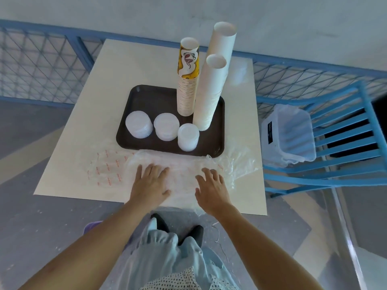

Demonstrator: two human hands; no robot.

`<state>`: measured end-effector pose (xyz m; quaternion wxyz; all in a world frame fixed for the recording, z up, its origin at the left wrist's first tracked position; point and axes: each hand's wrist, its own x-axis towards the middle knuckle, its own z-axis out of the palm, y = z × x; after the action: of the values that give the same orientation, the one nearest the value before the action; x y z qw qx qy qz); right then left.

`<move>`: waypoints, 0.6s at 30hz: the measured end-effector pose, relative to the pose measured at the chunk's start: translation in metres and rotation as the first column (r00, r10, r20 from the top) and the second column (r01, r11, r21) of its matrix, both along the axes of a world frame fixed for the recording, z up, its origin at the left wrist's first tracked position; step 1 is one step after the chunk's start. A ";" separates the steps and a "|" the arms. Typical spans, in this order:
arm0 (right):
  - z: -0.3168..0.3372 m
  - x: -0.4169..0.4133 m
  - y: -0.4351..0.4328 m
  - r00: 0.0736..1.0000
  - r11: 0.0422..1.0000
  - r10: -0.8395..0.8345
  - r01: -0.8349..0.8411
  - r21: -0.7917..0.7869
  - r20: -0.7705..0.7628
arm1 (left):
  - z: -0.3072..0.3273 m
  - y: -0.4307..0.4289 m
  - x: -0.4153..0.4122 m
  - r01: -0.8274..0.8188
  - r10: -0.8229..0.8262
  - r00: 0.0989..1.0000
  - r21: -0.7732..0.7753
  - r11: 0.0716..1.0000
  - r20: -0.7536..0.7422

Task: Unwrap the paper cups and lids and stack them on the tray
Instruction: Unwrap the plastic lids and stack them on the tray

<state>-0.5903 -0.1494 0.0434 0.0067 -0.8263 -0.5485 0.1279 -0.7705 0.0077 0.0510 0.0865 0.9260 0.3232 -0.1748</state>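
as both palms rest on the wrap

while your left hand [150,181] and right hand [211,188] lie flat on the crumpled plastic wrap [183,171], fingers straight and spread, neither one grips anything. the wrap lies along the near edge of the white table [117,70], under both palms, and spills out past your right hand toward the table's right edge. a flatter sheet with red print [104,170] lies to the left of your left hand. just beyond your fingertips sits the dark tray [146,97], its near rim meeting the wrap. on it, three low stacks of white lids [166,126] stand in a row nearest you. behind them rise a printed cup stack [187,91] and two taller white cup stacks [209,97]. a clear bin [291,132] rests on a blue chair [314,182] to your right.
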 end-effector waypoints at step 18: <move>0.095 0.085 0.022 0.904 0.711 -0.383 0.418 0.565 -0.187 | 0.125 -0.018 0.134 0.042 0.432 0.609 -0.571 0.820 0.665</move>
<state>-0.5050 -0.1270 0.1384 0.3070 -0.8772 -0.3677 -0.0313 -0.6361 -0.0103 0.1759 0.4887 0.8035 0.2962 0.1667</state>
